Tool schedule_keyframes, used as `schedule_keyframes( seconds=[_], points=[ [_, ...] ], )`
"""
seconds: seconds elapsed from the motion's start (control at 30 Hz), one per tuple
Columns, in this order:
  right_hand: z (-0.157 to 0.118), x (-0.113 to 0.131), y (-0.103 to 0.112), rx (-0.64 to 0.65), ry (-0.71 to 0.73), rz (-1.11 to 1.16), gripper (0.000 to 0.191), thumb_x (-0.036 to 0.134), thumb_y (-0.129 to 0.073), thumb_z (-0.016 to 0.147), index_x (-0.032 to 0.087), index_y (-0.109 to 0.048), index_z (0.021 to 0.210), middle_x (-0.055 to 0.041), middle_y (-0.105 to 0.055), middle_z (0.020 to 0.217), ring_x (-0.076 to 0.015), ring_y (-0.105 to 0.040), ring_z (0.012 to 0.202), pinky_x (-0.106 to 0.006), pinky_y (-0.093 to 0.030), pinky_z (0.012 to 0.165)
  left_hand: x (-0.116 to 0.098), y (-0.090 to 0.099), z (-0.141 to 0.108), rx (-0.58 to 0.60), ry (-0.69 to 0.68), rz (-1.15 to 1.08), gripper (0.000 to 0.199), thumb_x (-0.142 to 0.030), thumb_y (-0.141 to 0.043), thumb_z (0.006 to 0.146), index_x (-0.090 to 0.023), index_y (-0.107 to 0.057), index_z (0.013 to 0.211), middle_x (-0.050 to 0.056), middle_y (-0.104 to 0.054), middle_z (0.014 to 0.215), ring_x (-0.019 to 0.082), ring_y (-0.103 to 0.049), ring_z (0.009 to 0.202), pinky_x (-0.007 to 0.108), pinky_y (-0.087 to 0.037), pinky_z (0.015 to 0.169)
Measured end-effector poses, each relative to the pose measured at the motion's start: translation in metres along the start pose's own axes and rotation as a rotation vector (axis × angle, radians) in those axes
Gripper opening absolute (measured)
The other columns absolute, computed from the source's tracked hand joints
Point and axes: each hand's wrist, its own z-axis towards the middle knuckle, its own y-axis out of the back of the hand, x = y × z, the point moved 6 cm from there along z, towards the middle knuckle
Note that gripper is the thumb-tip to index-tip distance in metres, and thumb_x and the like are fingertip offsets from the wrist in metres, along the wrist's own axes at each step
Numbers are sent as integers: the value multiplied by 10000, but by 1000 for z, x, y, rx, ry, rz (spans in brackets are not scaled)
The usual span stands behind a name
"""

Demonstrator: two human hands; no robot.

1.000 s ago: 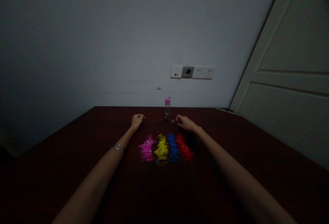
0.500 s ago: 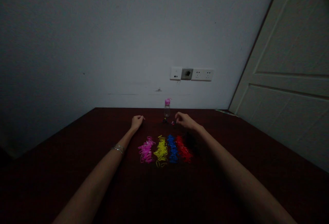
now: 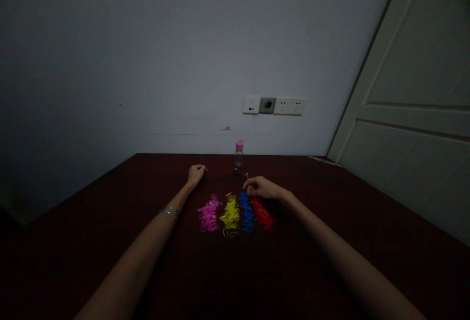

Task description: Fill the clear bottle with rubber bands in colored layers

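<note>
Four piles of small bands lie side by side on the dark red table: pink (image 3: 209, 215), yellow (image 3: 231, 213), blue (image 3: 247, 215) and red (image 3: 262, 216). My right hand (image 3: 260, 187) is over the far end of the blue and red piles, its fingers curled together; whatever they may hold is too small to make out. On the left, my left hand (image 3: 196, 173) rests closed on the table beyond the pink pile, its fingertips partly hidden. A clear bottle with a pink top (image 3: 239, 154) stands beyond the hands, with small dark and pink items (image 3: 236, 171) in front of it.
The dark red table (image 3: 91, 212) meets a pale wall with a row of sockets (image 3: 273, 105). A white panelled door (image 3: 411, 114) stands along the right side. A thin flat strip (image 3: 323, 161) lies at the table's far right edge.
My right hand has come nearer, from beside the small items by the bottle to the far end of the blue and red piles. My left hand has stayed in place.
</note>
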Motion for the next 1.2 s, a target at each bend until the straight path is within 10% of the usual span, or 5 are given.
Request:
schedule_keyframes(
  seconds=[0.2,0.47,0.7,0.93,1.2],
  points=[
    [-5,-12,11,-53,-32,150,279,110,-534,629,139,-634,888,-33,-664,779,-125,-596,695,-242,-463,652,1,-1,0,3,1,2,269,-266,-435,665,-133,-666,628,21,-571,485,142,-518,517,225,-360,521],
    [-42,-83,65,-449,-178,190,250,182,-596,612,120,-638,850,-68,-675,788,-140,-604,697,-235,-470,600,2,-6,9,-10,-106,104,269,-307,-469,690,-141,-679,662,49,-639,622,164,-569,637,230,-382,582],
    [-78,-133,99,-768,-302,237,254,247,-641,598,164,-647,839,-71,-680,815,-150,-597,632,-201,-431,418,-59,-47,-11,201,-355,162,244,-316,-523,698,-150,-698,733,50,-657,704,156,-562,667,239,-390,632],
    [-79,-139,97,-777,-274,215,254,265,-636,601,148,-656,825,-65,-676,781,-141,-587,631,-207,-432,466,-102,-103,-46,627,-536,243,274,-313,-608,643,-177,-703,861,30,-645,709,129,-535,611,209,-362,564],
    [-80,-137,95,-774,-257,110,296,339,-617,618,134,-664,826,-60,-675,764,-132,-562,586,-230,-415,493,-97,-128,-50,646,-568,381,267,-376,-634,656,-199,-704,844,28,-648,737,147,-552,651,210,-351,560]
  ],
)
